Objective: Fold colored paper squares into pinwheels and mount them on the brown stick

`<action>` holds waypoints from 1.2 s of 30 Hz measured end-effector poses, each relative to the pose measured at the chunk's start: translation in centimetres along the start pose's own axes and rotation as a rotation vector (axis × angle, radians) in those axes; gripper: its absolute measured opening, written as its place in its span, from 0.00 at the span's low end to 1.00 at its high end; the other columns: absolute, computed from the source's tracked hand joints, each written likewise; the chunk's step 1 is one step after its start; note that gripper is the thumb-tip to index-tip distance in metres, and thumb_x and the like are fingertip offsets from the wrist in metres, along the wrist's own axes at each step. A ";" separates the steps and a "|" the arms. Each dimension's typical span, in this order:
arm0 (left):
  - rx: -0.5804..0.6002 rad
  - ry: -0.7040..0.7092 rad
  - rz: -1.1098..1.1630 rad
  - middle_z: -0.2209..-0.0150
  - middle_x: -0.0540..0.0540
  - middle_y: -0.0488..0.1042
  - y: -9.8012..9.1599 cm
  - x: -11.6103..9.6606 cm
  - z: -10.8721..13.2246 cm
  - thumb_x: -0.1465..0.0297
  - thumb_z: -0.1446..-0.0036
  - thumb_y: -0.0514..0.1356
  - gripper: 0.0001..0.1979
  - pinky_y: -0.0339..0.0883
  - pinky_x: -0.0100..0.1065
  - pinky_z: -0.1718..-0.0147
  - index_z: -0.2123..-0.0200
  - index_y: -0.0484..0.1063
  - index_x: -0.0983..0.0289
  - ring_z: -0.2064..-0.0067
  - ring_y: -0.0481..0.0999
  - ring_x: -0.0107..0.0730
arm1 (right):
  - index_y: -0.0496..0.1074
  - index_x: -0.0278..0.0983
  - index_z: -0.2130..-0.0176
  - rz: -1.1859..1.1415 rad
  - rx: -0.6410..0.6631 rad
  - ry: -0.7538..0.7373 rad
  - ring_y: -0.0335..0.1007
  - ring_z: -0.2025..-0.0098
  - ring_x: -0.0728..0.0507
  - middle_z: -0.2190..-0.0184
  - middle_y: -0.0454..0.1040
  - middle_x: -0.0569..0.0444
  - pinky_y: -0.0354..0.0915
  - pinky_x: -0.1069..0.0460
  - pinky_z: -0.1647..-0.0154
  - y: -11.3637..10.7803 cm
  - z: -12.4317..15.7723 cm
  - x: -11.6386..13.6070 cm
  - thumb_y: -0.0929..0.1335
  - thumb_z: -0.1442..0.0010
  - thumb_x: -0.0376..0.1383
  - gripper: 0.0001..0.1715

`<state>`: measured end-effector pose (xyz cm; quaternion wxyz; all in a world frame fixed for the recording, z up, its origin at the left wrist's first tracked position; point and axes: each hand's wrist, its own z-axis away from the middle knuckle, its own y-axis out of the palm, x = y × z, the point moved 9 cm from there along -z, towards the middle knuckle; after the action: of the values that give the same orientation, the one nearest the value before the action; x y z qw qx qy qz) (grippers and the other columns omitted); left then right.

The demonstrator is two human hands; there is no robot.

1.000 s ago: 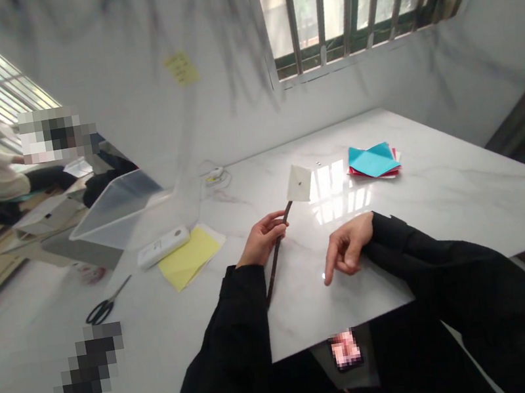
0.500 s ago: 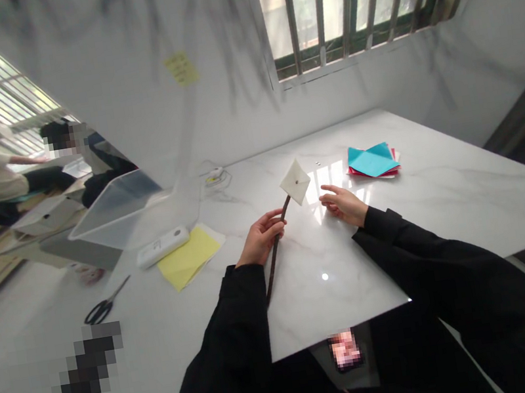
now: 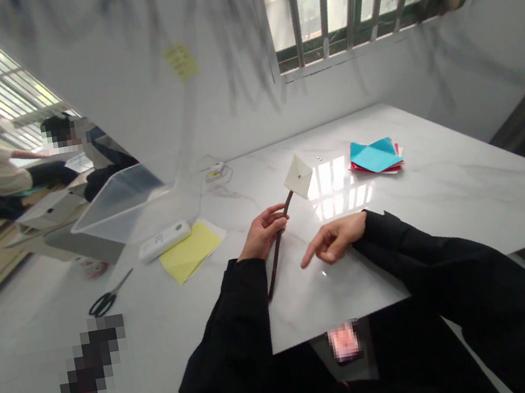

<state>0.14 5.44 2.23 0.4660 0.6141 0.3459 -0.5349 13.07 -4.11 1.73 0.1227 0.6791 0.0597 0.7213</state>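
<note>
Black-sleeved left hand [image 3: 262, 233]: thumb and fingers gripping a slim dark-brown stick [image 3: 276, 253], held tilted above the near part of the table [image 3: 465, 191]. At the stick's upper end, a white paper square [image 3: 297, 182], small dark spot at its middle. Black-sleeved right hand [image 3: 337, 238]: grips nothing, index finger extended toward the stick but apart from it, remaining fingers loosely bent.

Left of the left hand: yellow paper [image 3: 187, 256], a pale sheet partly beneath; beside it, a white oblong device [image 3: 164, 241]. Farther left, black-handled scissors [image 3: 105, 303]. Behind the device, a clear plastic bin [image 3: 112, 210]. Beyond the right hand: blue paper [image 3: 376, 156] atop red sheets. On the wall, a yellow note [image 3: 181, 61], its writing illegible; to its right, a barred window [image 3: 294, 12].
</note>
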 end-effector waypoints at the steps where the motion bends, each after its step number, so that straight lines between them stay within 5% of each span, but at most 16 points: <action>1: -0.013 0.003 0.033 0.65 0.54 0.78 -0.1 0.0 -0.1 0.68 0.55 0.76 0.27 0.62 0.29 0.69 0.50 0.80 0.64 0.71 0.69 0.22 | 0.73 0.33 0.39 -0.027 -0.170 -0.036 0.52 0.78 0.53 0.76 0.63 0.62 0.48 0.55 0.77 -1.7 0.0 0.1 0.77 0.40 0.45 0.36; 5: -0.087 0.016 0.214 0.60 0.53 0.77 -0.7 -0.3 -0.2 0.67 0.53 0.76 0.27 0.64 0.27 0.69 0.48 0.78 0.61 0.69 0.72 0.20 | 0.76 0.32 0.48 -0.153 -0.646 -0.141 0.46 0.78 0.54 0.77 0.57 0.65 0.45 0.56 0.77 -6.6 1.1 -0.3 0.77 0.43 0.44 0.28; 8: -0.082 0.019 0.272 0.58 0.52 0.77 -0.1 -0.4 -0.2 0.68 0.52 0.76 0.28 0.67 0.27 0.66 0.47 0.78 0.60 0.66 0.75 0.22 | 0.76 0.31 0.51 -0.203 -0.755 -0.204 0.49 0.76 0.55 0.75 0.60 0.62 0.47 0.57 0.76 -8.0 1.1 -0.2 0.78 0.44 0.45 0.27; 18: -0.042 0.008 0.240 0.60 0.52 0.78 1.9 0.3 -0.2 0.69 0.53 0.77 0.30 0.69 0.28 0.62 0.46 0.76 0.63 0.65 0.77 0.24 | 0.76 0.31 0.51 -0.415 -0.398 -0.077 0.52 0.74 0.55 0.71 0.64 0.59 0.52 0.60 0.76 -8.7 -0.9 -0.9 0.80 0.45 0.44 0.28; 25: -0.039 -0.019 0.212 0.60 0.52 0.77 2.7 0.6 -0.3 0.69 0.54 0.77 0.32 0.66 0.28 0.69 0.44 0.75 0.60 0.65 0.75 0.25 | 0.79 0.30 0.56 -0.081 -0.427 -0.083 0.59 0.74 0.54 0.73 0.69 0.59 0.56 0.58 0.74 -7.5 -1.7 0.1 0.79 0.44 0.45 0.24; 30: -0.004 -0.042 0.251 0.58 0.53 0.77 3.1 0.6 -0.5 0.70 0.52 0.74 0.31 0.69 0.30 0.61 0.43 0.75 0.59 0.61 0.76 0.27 | 0.81 0.31 0.56 0.018 -0.418 -0.051 0.63 0.76 0.54 0.74 0.74 0.56 0.58 0.58 0.75 -7.5 -1.6 -0.2 0.78 0.43 0.48 0.24; 36: -0.019 -0.042 0.329 0.51 0.54 0.78 2.2 0.4 -0.7 0.72 0.51 0.70 0.24 0.70 0.34 0.53 0.48 0.77 0.56 0.56 0.77 0.31 | 0.80 0.30 0.57 -0.024 -0.163 0.126 0.67 0.76 0.53 0.74 0.77 0.53 0.60 0.59 0.76 -4.8 -1.9 -1.7 0.79 0.46 0.50 0.28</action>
<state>2.44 5.38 2.25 0.5600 0.6468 0.2360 -0.4608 11.77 0.19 -1.22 0.1819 0.6194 0.0167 0.7635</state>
